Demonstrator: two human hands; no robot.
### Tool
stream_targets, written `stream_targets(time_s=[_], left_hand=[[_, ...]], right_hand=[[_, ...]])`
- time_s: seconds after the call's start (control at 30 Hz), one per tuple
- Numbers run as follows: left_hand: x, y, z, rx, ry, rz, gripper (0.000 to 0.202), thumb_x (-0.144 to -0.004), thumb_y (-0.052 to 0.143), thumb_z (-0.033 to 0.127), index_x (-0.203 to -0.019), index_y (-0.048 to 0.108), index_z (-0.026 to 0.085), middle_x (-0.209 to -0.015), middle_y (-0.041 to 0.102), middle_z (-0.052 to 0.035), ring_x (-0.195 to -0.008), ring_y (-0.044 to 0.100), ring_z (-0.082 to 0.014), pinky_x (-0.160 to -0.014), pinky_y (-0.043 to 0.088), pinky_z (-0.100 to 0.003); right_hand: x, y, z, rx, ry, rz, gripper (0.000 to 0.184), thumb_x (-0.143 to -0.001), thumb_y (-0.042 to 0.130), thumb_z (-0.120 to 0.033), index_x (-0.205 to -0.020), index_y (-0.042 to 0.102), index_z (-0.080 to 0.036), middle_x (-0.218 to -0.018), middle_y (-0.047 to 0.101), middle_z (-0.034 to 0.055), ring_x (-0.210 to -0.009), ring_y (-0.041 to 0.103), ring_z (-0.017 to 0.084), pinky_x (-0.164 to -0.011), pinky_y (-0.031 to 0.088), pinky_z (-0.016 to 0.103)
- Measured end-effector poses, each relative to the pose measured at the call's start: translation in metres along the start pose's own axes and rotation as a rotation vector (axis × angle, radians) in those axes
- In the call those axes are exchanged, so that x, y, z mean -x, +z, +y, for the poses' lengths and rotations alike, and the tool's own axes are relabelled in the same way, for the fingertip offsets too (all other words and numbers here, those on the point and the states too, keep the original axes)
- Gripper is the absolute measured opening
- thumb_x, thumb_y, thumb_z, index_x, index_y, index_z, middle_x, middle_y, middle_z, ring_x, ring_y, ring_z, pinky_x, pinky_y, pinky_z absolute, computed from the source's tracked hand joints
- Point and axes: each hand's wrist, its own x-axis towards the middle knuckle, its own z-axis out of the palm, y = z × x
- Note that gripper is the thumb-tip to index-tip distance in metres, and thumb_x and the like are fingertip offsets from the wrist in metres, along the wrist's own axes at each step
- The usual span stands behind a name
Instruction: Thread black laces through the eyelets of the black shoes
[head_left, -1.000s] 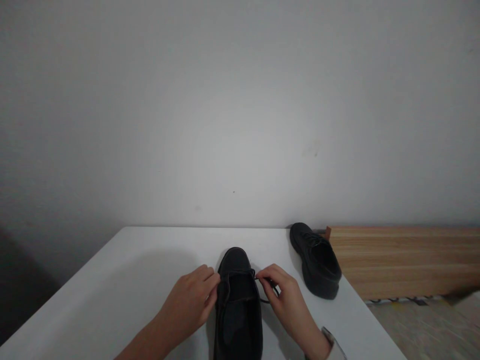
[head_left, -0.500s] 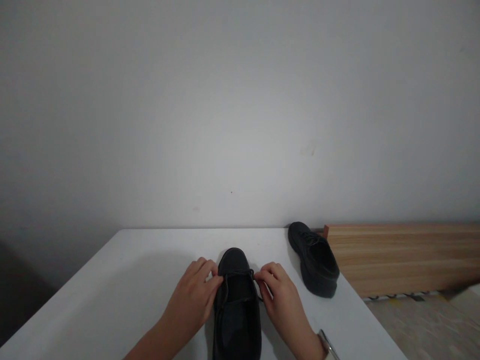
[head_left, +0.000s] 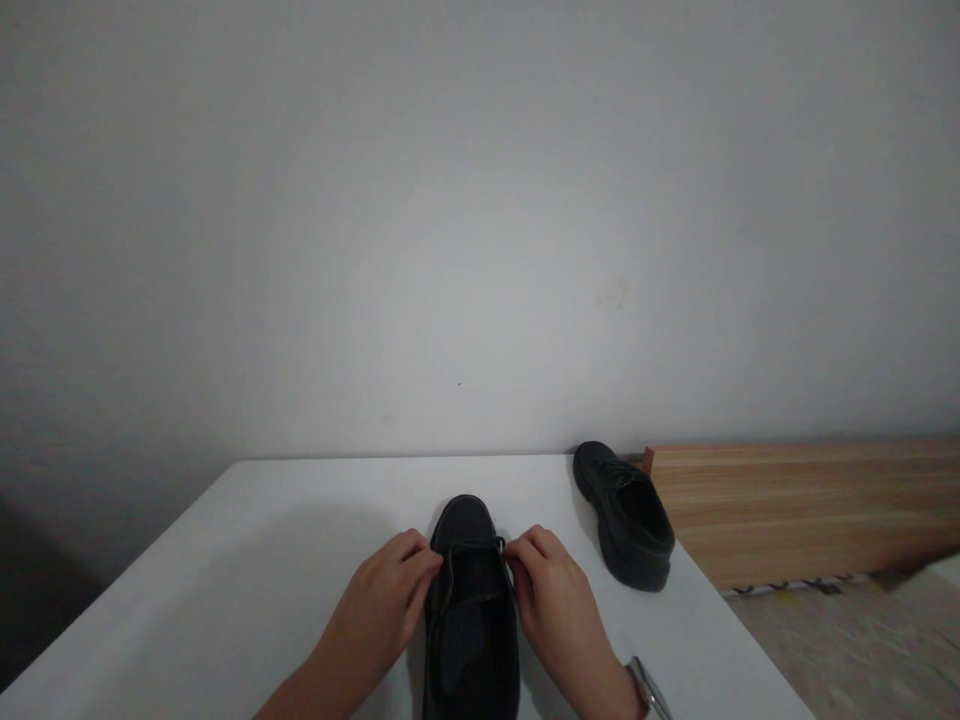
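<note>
A smooth white rectangular table (head_left: 247,560) stands against a plain pale grey wall (head_left: 450,220). Near its front edge lies a black leather lace-up shoe (head_left: 471,610), toe pointing at the wall. The left hand (head_left: 379,610) rests on the shoe's left side, fingers curled narrowly at the opening's edge. The right hand (head_left: 555,605) pinches a thin black shoelace (head_left: 496,545) at the right eyelet. A second black leather shoe (head_left: 626,515) sits well apart at the table's far right corner. Beyond, a light wooden board (head_left: 810,505) lies along the wall.
</note>
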Motion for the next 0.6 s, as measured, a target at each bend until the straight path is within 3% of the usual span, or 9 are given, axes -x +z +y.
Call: stream_targets(time_s=[0.13, 0.37, 0.5, 0.6], left_hand=[[-0.002, -0.003, 0.004, 0.034, -0.031, -0.031, 0.028, -0.095, 0.043, 0.004, -0.091, 0.068, 0.016, -0.089, 0.066, -0.0074, -0.082, 0.068, -0.0224, -0.076, 0.056, -0.035], [-0.005, -0.003, 0.008, 0.078, -0.079, -0.067, 0.030, -0.096, 0.037, 0.007, -0.100, 0.066, 0.014, -0.094, 0.070, -0.0099, -0.088, 0.069, -0.0239, -0.082, 0.056, -0.038], [-0.006, -0.010, 0.016, 0.083, -0.098, -0.096, 0.028, -0.102, 0.040, 0.020, -0.121, 0.060, 0.016, -0.108, 0.069, -0.0110, -0.098, 0.068, -0.0232, -0.092, 0.055, -0.039], [-0.008, -0.018, 0.027, 0.055, -0.098, -0.162, 0.029, -0.098, 0.053, 0.026, -0.125, 0.060, 0.019, -0.111, 0.066, -0.0103, -0.100, 0.067, -0.0237, -0.092, 0.055, -0.037]], right_hand=[[-0.002, -0.001, -0.006, 0.010, 0.006, -0.021, 0.037, -0.083, 0.043, 0.011, -0.091, 0.070, -0.013, -0.094, 0.065, 0.0149, -0.088, 0.062, 0.033, -0.079, 0.052, 0.048], [-0.006, -0.001, 0.007, -0.181, 0.042, -0.026, 0.026, -0.088, 0.050, 0.004, -0.091, 0.068, -0.015, -0.088, 0.070, 0.0071, -0.082, 0.069, 0.021, -0.075, 0.056, 0.031], [0.000, -0.007, 0.002, -0.219, 0.043, -0.045, 0.026, -0.098, 0.043, -0.009, -0.111, 0.065, -0.014, -0.102, 0.075, 0.0106, -0.091, 0.072, 0.020, -0.082, 0.057, 0.030], [0.001, -0.017, -0.010, -0.185, 0.041, -0.086, 0.031, -0.105, 0.038, -0.022, -0.128, 0.056, -0.014, -0.102, 0.077, 0.0106, -0.086, 0.074, 0.020, -0.077, 0.059, 0.028]])
